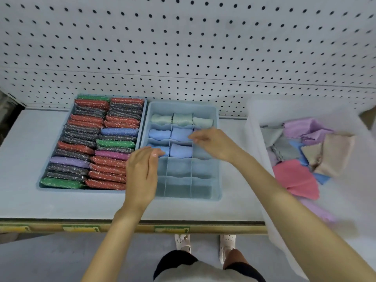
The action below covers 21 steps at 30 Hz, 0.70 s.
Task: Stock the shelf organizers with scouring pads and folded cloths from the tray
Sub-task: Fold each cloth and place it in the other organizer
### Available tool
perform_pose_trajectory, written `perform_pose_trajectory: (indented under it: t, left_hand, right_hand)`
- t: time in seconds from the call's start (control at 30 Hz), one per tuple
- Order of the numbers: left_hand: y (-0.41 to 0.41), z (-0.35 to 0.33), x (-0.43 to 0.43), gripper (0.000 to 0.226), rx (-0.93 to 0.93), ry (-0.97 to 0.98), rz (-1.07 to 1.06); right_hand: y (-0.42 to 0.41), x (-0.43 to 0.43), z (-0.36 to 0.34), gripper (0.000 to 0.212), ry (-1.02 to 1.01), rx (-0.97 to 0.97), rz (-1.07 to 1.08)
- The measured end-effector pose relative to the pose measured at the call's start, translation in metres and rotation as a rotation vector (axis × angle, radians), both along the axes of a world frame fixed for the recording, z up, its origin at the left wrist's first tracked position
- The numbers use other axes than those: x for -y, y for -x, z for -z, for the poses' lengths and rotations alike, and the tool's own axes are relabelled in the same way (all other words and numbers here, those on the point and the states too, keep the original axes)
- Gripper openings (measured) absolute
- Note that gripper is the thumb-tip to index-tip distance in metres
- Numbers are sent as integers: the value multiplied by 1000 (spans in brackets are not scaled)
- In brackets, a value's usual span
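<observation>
A blue divided organizer [216, 159] stands mid-shelf. Its far row holds three pale green folded cloths [182, 119], and the two rows nearer me hold blue folded cloths [180, 150]; the front compartments show only their floors. To its left a blue organizer [41, 185] is packed with two rows of glittery scouring pads [81, 148] in red, grey, green, purple and blue. My left hand [142, 174] rests over the divided organizer's left edge, fingertips at a blue cloth. My right hand [213, 142] hovers over the right column, fingers bent; whether it pinches anything I cannot tell.
A translucent white tray [256, 123] at the right holds loose cloths [295, 178] in pink, purple, beige, grey and blue. White pegboard [183, 47] backs the shelf. The shelf's front edge [142, 227] carries yellow labels. My feet show on the floor below.
</observation>
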<state>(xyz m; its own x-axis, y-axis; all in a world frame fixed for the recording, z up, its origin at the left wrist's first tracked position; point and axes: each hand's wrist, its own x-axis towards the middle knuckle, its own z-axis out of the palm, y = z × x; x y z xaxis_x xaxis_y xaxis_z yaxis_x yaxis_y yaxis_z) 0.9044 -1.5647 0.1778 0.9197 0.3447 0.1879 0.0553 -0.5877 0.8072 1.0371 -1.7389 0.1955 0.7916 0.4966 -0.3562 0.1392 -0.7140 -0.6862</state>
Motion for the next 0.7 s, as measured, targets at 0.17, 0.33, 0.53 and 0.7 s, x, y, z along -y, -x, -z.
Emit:
perform_pose_trajectory:
  t: [0.17, 0.33, 0.53, 0.7]
  left_hand:
    - [-12, -32, 91, 34, -67, 256, 139]
    - [-15, -38, 200, 37, -198, 306, 363]
    - [-21, -21, 251, 47, -171, 125, 409]
    - [-20, -9, 257, 53, -132, 44, 372]
  right_hand:
    - [23, 101, -44, 22, -452, -82, 283]
    - [45, 236, -35, 39, -314, -51, 412]
    - [51, 318, 29, 50, 184, -100, 209]
    - [34, 304, 51, 51, 305, 274, -50]
